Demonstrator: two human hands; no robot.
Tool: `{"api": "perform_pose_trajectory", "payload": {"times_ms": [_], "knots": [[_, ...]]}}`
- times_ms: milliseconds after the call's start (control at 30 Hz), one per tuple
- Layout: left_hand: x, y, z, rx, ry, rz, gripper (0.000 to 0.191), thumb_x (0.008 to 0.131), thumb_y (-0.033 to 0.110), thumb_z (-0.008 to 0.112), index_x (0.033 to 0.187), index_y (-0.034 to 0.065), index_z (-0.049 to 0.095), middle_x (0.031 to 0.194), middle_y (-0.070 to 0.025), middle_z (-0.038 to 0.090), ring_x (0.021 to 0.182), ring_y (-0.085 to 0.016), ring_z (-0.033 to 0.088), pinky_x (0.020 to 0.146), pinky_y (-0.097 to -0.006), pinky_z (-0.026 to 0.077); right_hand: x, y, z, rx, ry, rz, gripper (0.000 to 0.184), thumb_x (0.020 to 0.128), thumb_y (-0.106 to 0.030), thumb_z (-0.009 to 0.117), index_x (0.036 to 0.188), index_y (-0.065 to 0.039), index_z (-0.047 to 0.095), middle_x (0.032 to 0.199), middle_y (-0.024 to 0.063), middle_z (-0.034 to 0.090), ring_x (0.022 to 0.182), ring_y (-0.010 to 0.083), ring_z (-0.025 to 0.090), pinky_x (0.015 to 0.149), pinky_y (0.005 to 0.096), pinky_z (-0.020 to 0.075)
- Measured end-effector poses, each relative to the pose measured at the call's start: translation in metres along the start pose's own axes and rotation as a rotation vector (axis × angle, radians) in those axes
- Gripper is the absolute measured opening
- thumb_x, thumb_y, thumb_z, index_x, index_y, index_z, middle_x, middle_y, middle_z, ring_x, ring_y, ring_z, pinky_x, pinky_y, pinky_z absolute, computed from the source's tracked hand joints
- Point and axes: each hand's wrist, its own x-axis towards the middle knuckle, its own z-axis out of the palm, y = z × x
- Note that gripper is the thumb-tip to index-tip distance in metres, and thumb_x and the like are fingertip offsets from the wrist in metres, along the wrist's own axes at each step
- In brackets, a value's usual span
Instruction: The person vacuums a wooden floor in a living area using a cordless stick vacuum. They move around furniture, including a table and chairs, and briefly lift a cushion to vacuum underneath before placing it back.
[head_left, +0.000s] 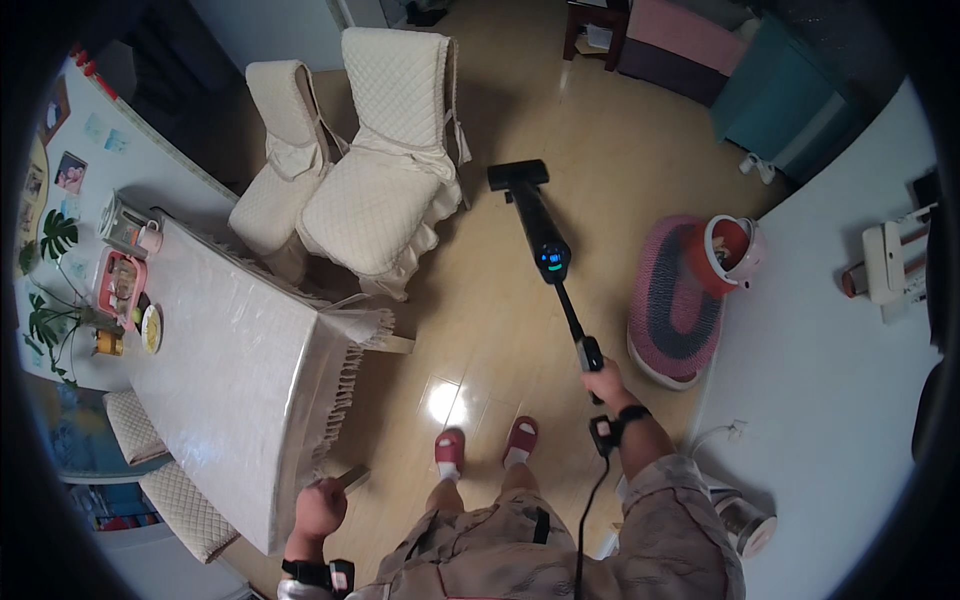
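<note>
My right hand (609, 381) grips the handle of a black cordless stick floor cleaner (541, 229). Its lit blue and green display faces up at me, and its wide floor head (518, 175) rests on the floor ahead, right of a chair. Curled into a fist, my left hand (321, 508) hangs beside the near corner of the dining table (225, 352). I see nothing in it; a table leg (355, 478) shows just past the knuckles. The table wears a pale fringed cloth under a clear plastic cover.
Two chairs in quilted cream covers (379, 195) stand beyond the table. To the right, an oval braided rug (675, 300) bears a red bucket (724, 255) against the white wall. White shoes (757, 168) lie by a teal cabinet (780, 97). Potted leaves (58, 234) and a plate (151, 328) edge the table.
</note>
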Motion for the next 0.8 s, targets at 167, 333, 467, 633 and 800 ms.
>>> {"api": "perform_pose_trajectory", "payload": {"times_ms": [167,333,467,633,800], "knots": [[0.071,-0.009,-0.003,-0.079,-0.027,0.216,0.01,0.074,0.014,0.058,0.075,0.0056,0.063,0.074,-0.0196,0.062,0.07,-0.038,0.061,0.062,-0.0464,0.05,-0.147,0.025,-0.04,0.199,-0.065,0.214,0.018,0.068,-0.009,0.066,0.081,0.0,0.057,0.058,0.0047,0.054,0.051,0.015,0.054,0.047,0.0332,0.0437],[0.151,0.013,-0.02,-0.049,-0.078,0.532,0.011,0.075,0.014,0.059,0.083,0.0081,0.064,0.073,-0.0179,0.063,0.069,-0.037,0.061,0.062,-0.0452,0.05,-0.315,0.005,-0.05,0.233,-0.012,0.347,0.013,0.068,-0.004,0.067,0.076,-0.001,0.057,0.057,0.0035,0.055,0.046,0.0119,0.052,0.042,0.0292,0.0391],[0.179,0.04,-0.035,-0.141,-0.106,0.616,0.01,0.074,0.007,0.06,0.083,0.0064,0.063,0.076,-0.0167,0.063,0.069,-0.036,0.061,0.061,-0.0416,0.049,-0.445,-0.013,-0.03,0.312,0.047,0.5,0.017,0.066,-0.006,0.073,0.074,-0.003,0.059,0.058,0.0005,0.055,0.049,0.0096,0.051,0.045,0.0268,0.0391],[0.194,0.052,-0.036,-0.115,-0.131,0.79,0.009,0.074,0.007,0.059,0.083,0.0049,0.061,0.076,-0.0168,0.062,0.069,-0.035,0.061,0.061,-0.0401,0.049,-0.564,-0.044,0.011,0.548,0.195,0.734,0.018,0.057,0.0,0.074,0.066,-0.004,0.059,0.059,0.0015,0.057,0.052,0.0128,0.054,0.051,0.0265,0.042],[0.2,0.055,-0.031,-0.09,-0.192,0.826,0.009,0.074,0.007,0.059,0.083,0.0047,0.061,0.079,-0.0167,0.062,0.071,-0.035,0.061,0.062,-0.04,0.048,-0.61,-0.098,0.029,0.84,0.298,0.676,0.014,0.06,0.001,0.068,0.068,-0.001,0.057,0.055,0.007,0.055,0.048,0.0167,0.055,0.049,0.0277,0.0426]]}}
